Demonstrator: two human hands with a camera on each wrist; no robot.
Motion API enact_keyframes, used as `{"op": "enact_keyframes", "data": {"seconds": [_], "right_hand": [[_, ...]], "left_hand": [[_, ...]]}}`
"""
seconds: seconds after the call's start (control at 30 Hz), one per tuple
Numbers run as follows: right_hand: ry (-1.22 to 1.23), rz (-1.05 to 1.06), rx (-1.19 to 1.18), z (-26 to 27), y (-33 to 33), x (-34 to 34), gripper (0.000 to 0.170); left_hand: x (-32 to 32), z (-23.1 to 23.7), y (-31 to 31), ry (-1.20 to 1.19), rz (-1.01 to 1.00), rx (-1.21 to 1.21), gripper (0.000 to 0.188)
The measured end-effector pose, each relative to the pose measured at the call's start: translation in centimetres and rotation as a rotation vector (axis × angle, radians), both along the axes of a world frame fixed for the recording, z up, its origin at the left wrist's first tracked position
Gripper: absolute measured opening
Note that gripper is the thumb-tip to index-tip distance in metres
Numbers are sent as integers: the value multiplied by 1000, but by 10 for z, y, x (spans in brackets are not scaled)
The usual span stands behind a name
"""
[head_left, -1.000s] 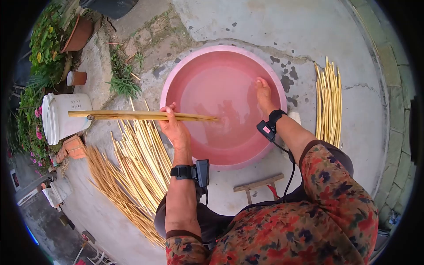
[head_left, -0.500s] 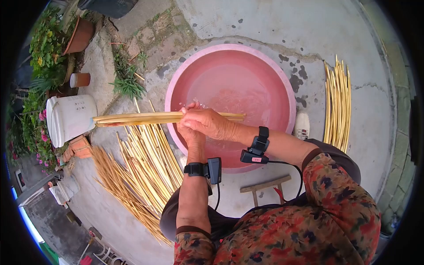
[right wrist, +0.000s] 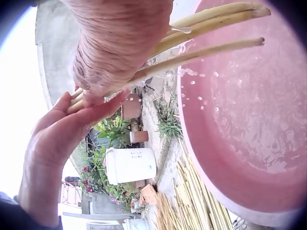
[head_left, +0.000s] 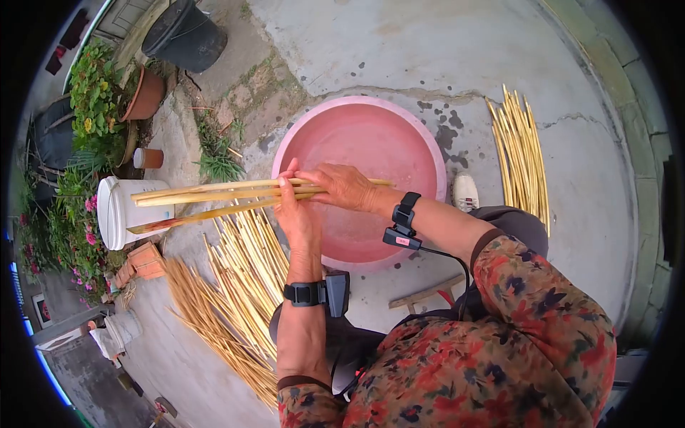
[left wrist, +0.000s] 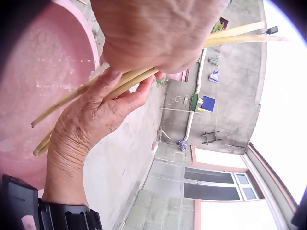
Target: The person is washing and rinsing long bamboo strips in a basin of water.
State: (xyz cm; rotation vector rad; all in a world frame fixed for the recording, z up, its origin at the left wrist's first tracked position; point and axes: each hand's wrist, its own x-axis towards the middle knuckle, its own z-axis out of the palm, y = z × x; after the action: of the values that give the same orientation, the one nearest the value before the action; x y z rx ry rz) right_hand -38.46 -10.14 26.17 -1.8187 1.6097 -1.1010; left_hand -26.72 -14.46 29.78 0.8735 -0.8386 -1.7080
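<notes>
Both hands grip a few long, pale yellow stalks [head_left: 221,191] above the pink basin [head_left: 428,228] of water. My left hand [head_left: 296,221] holds them with its thumb across them. Close beside it, my right hand [head_left: 342,187] closes over the stalks from above. On the left the stalks fan apart, one lower and browner than the others. Their other ends reach over the basin, where the right wrist view shows wet tips [right wrist: 256,12] and falling drops [right wrist: 193,82]. The water [left wrist: 36,62] is rippled.
Many pale stalks [head_left: 246,257] lie on the ground at left, beside a browner bundle [head_left: 207,307]. Another bundle [head_left: 521,157] lies at right. A white bucket [head_left: 114,214], a black bucket [head_left: 185,36] and potted plants stand at left. A shoe [head_left: 465,192] is beside the basin.
My right hand has come from inside the basin to the stalks beside my left hand and stays there. The stalks, close together before, now spread apart at their left ends. The head view has shifted.
</notes>
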Motion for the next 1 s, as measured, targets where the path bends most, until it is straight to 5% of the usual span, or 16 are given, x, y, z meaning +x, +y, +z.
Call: {"op": "enact_keyframes", "data": {"seconds": [0.2, 0.37, 0.57, 1.0], "right_hand": [[184, 89, -36, -15, 8, 2, 33], [-306, 217, 522, -37, 19, -9, 20], [-801, 453, 850, -32, 21, -6, 25], [-835, 513, 876, 27, -5, 15, 27]], "left_hand": [[20, 23, 7, -47, 73, -44, 22], [35, 27, -4, -124, 64, -115, 24], [56, 22, -25, -74, 103, 5, 25], [31, 11, -16, 251, 2, 19, 16]]}}
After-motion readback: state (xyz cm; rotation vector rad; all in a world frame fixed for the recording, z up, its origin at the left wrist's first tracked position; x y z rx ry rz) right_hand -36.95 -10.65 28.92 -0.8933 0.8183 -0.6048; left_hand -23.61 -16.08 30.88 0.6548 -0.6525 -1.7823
